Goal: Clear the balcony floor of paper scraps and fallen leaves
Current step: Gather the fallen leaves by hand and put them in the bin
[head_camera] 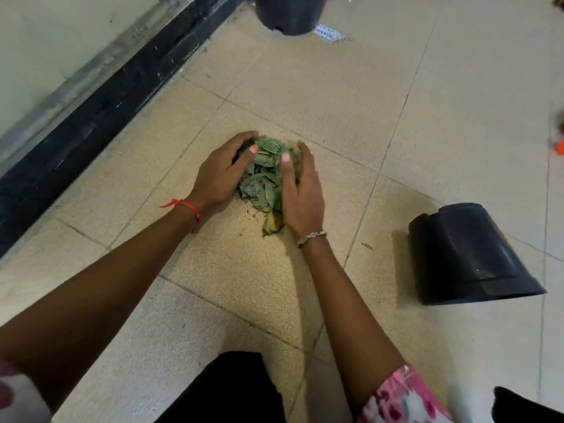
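Observation:
A heap of dry green leaves [263, 175] lies on the beige tiled floor [320, 96] in the middle of the view. My left hand [221, 175] cups the heap from its left side, fingers curled round the far edge. My right hand [300, 193] cups it from the right, thumb lying on top of the leaves. One yellowish leaf [272, 224] sticks out by my right wrist. A printed paper scrap [329, 33] lies on the floor far ahead, beside a dark pot.
A black plastic pot [470, 254] lies tipped on its side at the right. Another dark pot [290, 13] stands at the top. A black skirting and wall [91, 111] run along the left. Small orange items [560, 146] sit at the right edge.

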`<state>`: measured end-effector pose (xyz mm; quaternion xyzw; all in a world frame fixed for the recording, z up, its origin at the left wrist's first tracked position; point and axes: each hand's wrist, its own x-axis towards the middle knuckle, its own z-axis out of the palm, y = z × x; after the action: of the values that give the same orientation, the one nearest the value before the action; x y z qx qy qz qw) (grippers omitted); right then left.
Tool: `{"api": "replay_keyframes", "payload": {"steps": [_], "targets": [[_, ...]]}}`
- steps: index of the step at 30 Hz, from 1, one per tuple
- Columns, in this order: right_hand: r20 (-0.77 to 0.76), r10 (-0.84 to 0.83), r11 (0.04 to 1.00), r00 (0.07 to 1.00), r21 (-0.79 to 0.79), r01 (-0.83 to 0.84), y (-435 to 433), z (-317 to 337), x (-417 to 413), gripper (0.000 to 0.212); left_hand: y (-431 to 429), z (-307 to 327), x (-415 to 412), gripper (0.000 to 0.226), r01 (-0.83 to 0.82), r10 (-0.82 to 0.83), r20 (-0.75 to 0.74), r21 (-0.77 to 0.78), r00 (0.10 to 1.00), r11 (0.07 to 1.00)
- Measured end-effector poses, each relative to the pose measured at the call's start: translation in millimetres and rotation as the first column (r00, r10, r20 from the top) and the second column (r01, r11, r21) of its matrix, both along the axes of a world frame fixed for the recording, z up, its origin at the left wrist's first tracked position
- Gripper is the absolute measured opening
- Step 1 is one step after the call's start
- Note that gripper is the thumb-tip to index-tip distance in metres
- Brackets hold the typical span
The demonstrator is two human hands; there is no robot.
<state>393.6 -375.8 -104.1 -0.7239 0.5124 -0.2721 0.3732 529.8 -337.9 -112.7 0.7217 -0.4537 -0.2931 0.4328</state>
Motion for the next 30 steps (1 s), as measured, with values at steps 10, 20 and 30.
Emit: {"api": "replay_keyframes", "payload": {"steps": [10,20,30], "targets": [[0.141,0.029,0.998,0.990,-0.058,-0.021,12,-9,41,0.055,-10,0,-32,0.042,-0.187,0.180,-0.106,-0.057,0.978,0.981],[0.626,-0.280,0.911,0.728,0.413,-0.005,23,14,65,0.018,-6,23,-34,0.022,-0.506,0.218,-0.896,-0.009,0.388,0.862],[0.461,0.102,0.986,0.882,0.068,-0.150,40,16,83,0.033,19,28,-16,0.027,-0.500,0.025,-0.979,-0.082,0.204,0.862]]}}
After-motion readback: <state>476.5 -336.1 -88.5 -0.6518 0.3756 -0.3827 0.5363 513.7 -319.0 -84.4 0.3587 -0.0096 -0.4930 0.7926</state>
